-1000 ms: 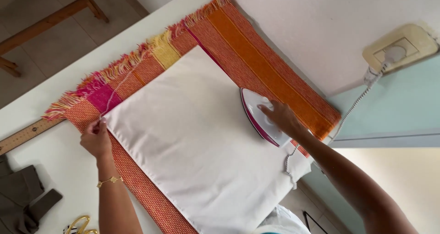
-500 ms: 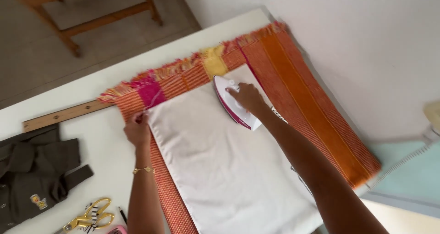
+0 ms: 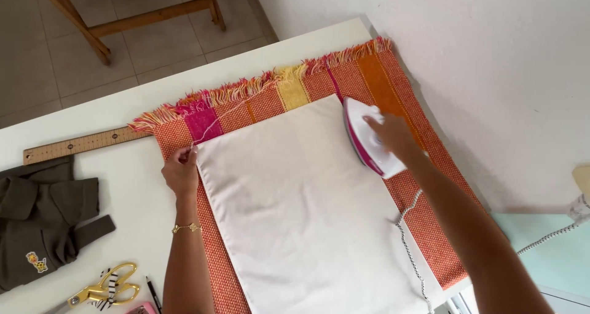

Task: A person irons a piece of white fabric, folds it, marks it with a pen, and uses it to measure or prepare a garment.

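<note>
Under our right hand [image 3: 393, 137] we're gripping the iron [image 3: 369, 139], fingers wrapped on its handle, pressing the far right corner of the white cloth [image 3: 301, 209]; our left hand [image 3: 182, 169] is pinching the cloth's far left corner, fingers together, keeping it taut on the orange woven mat [image 3: 424, 209]; we're judging this as mid-ironing; next pass prob. needs a slow glide toward the left hand w/o creasing, cord [image 3: 409, 246] trailing nearer us.

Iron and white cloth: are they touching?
Touching. The head view shows the iron lying on the white cloth's right edge, under the right hand, no gap visible.
</note>
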